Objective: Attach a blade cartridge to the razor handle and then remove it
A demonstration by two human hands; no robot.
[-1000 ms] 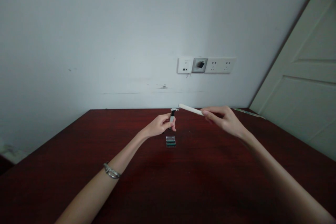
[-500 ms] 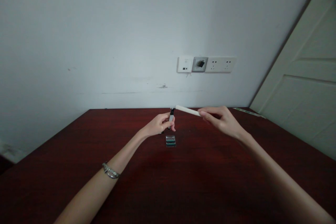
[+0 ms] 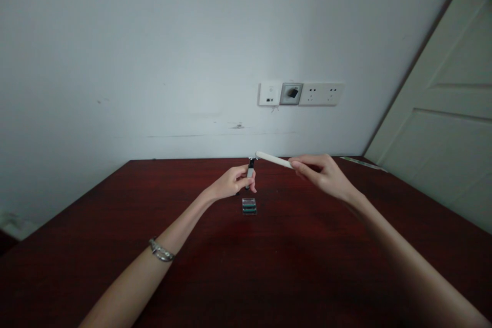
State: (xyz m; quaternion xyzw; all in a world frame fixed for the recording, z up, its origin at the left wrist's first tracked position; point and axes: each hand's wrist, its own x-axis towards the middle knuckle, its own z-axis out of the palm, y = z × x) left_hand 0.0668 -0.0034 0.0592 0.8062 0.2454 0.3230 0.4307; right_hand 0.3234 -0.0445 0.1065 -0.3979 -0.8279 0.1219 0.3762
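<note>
My left hand is closed around the grey and black handle of a razor, held upright with its head at the top. Between the thumb and fingers of my right hand is a slim white stick with a rounded end. That end points left and meets, or nearly meets, the razor's head; whether they touch I cannot tell. A small clear plastic case with green strips inside lies on the table just below my left hand.
The dark red wooden table runs back to a white wall. Sockets and a black plug are on the wall. A flat printed strip lies at the back right, near a white door.
The white stick and my right hand have shifted very slightly up and left. Both hands keep their grips, and the case lies as before.
</note>
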